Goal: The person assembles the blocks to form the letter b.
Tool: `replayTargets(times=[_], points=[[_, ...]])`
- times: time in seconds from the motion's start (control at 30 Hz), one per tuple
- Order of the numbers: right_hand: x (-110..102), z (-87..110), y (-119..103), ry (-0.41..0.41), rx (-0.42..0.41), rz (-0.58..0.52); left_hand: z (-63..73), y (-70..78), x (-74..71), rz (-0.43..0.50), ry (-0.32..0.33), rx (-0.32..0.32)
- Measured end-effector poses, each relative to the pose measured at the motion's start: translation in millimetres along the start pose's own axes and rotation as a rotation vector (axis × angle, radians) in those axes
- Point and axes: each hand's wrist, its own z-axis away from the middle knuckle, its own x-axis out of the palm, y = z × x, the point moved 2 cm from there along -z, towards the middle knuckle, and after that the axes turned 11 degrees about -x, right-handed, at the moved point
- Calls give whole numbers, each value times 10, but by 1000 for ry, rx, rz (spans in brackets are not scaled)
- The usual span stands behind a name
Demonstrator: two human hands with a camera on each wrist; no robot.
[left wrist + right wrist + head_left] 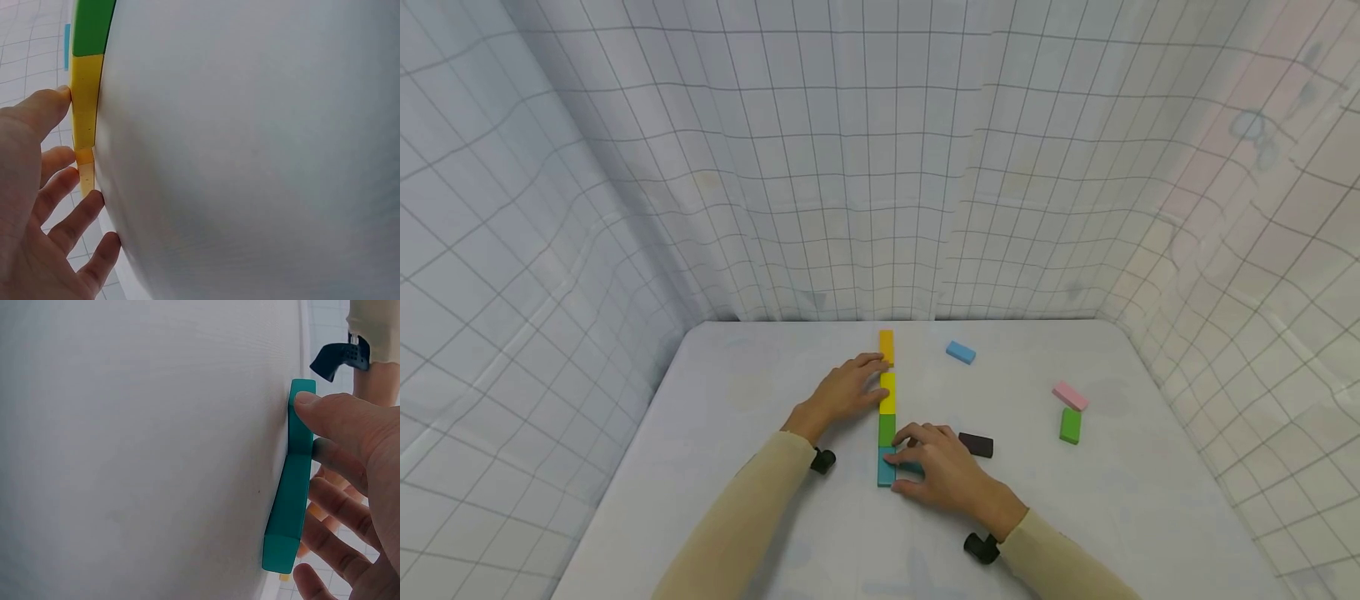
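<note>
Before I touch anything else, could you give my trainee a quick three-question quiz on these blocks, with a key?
1. Which colour ends the line of blocks at the bottom of the head view: A) orange, B) teal, C) pink?
2. True or false: in the head view, the pink block lies farther right than the black block.
3. Fill in: the ____ hand is at the yellow block.

Key: 1. B, a teal block. 2. True. 3. Left: the left hand.
</note>
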Motion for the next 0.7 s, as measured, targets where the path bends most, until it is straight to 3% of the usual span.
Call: replayTargets(times=[0.1,0.23,0.47,0.7], points=[[1,1,0,0,0,-4,12,49,-49,7,-15,-19],[2,1,0,1,-1,-3,77,222,-198,19,-73,-76],[2,1,0,0,-2,2,108,268,-203,-11,-74,-105],[2,4,3,1,-3,7,115,275,-206,35,-71,-106]])
